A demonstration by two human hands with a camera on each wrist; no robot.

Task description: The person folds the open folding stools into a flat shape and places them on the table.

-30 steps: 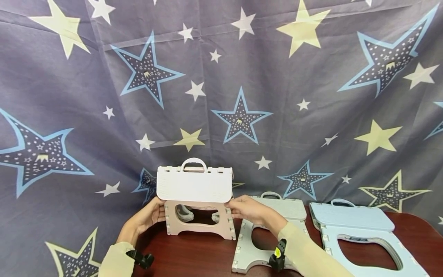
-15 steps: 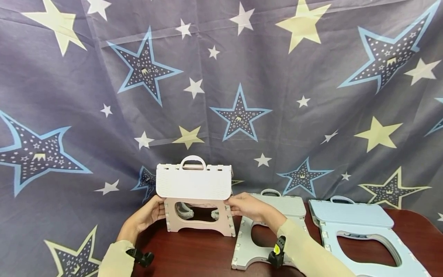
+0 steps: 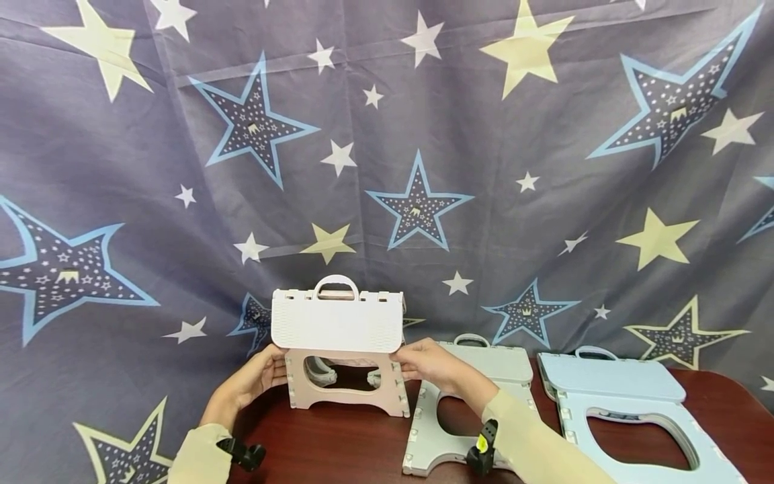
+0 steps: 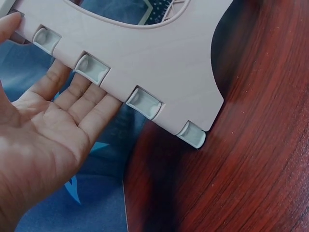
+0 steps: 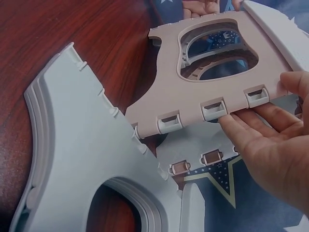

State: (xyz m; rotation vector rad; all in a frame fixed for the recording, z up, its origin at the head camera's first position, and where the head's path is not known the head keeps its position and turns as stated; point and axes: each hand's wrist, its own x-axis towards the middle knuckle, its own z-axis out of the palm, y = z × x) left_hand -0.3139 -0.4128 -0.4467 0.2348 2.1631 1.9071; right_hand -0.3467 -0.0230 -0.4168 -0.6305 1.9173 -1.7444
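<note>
A pale pink folding step stool [image 3: 336, 326] with a white top and a carry handle stands on the table, its leg panels spread apart. My left hand [image 3: 260, 372] holds its left side edge, thumb at the front under the top and fingers behind. In the left wrist view those fingers reach behind the pink leg panel [image 4: 159, 63] beside its grey hinges. My right hand [image 3: 432, 366] grips the opposite edge the same way. The right wrist view shows its thumb on the panel front and its fingers [image 5: 256, 128] tucked behind.
A grey-green folding stool [image 3: 496, 363] lies folded right of the pink one, partly behind my right forearm. Farther right is a folded light blue stool [image 3: 613, 380]. The dark red wooden table [image 3: 326, 450] ends near a star-patterned curtain [image 3: 423, 289].
</note>
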